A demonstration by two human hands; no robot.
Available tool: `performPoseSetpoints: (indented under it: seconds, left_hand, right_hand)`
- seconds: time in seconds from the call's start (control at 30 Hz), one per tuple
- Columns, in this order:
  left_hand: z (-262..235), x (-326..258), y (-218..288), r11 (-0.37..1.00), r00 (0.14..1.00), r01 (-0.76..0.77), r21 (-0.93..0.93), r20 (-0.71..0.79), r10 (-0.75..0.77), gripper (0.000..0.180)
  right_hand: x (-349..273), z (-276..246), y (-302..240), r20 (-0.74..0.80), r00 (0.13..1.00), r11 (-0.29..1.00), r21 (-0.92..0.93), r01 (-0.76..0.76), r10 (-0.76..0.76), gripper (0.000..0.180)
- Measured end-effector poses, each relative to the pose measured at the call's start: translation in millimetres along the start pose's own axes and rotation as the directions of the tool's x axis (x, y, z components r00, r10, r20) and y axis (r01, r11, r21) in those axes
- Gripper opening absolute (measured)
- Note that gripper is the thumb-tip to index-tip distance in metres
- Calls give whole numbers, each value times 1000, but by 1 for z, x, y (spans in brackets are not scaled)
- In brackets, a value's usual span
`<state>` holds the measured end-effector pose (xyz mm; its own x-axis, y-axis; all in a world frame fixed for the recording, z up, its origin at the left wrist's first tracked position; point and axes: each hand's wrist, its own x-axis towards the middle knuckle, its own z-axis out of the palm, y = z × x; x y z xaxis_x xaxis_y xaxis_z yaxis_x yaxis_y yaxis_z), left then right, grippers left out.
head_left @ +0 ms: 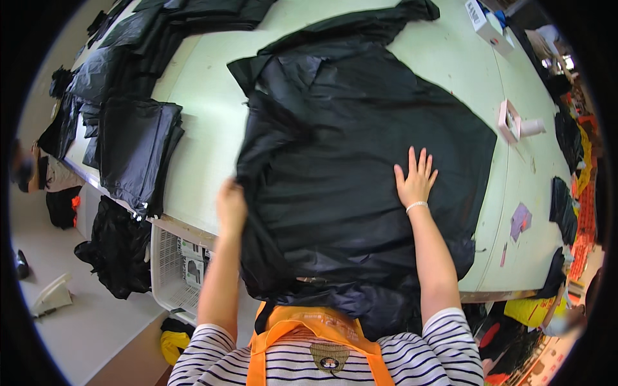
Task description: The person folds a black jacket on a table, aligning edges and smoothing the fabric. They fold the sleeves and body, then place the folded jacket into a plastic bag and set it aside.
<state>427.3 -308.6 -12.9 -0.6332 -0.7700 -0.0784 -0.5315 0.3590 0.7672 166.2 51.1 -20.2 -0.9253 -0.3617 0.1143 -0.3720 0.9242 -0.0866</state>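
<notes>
A large black garment (347, 148) lies spread across a pale green table (206, 109), its lower part hanging over the near edge. My left hand (230, 204) grips the garment's left edge and lifts it, with the fingers hidden in the cloth. My right hand (415, 180) lies flat on the cloth with its fingers spread; a thin bracelet circles the wrist. I wear a striped shirt and an orange apron.
Stacks of folded black garments (135, 151) lie at the table's left end. A pink tape dispenser (512, 122) and a white box (486, 19) sit on the right side. A white crate (174, 270) stands under the table. Black cloth piles (116, 248) hang at left.
</notes>
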Motion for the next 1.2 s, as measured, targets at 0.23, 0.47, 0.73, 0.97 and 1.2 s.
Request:
performPoseSetpoints:
  seconds: [0.23, 0.47, 0.73, 0.97, 1.2]
  left_hand:
    - [-39, -2, -14, 930, 954, 40, -364, -263, -144, 38]
    - [-56, -217, -7, 989, 964, 142, 41, 221, -148, 32]
    - [0, -246, -19, 958, 923, 286, 15, 264, -280, 44]
    - [-39, -235, -70, 632, 891, 448, -632, 257, -375, 21]
    - [-64, -200, -79, 495, 912, 407, -768, 307, -274, 22]
  right_hand:
    - [20, 13, 25, 15, 999, 988, 150, 36, -39, 65]
    - [-123, -108, -24, -107, 948, 852, 418, 316, -299, 38]
    - [-293, -106, 33, 176, 983, 991, 106, -78, 59, 62]
    - [-310, -97, 142, -83, 872, 830, 361, -425, 482, 77]
    - [-271, -104, 166, 661, 657, 213, 628, -749, 363, 50]
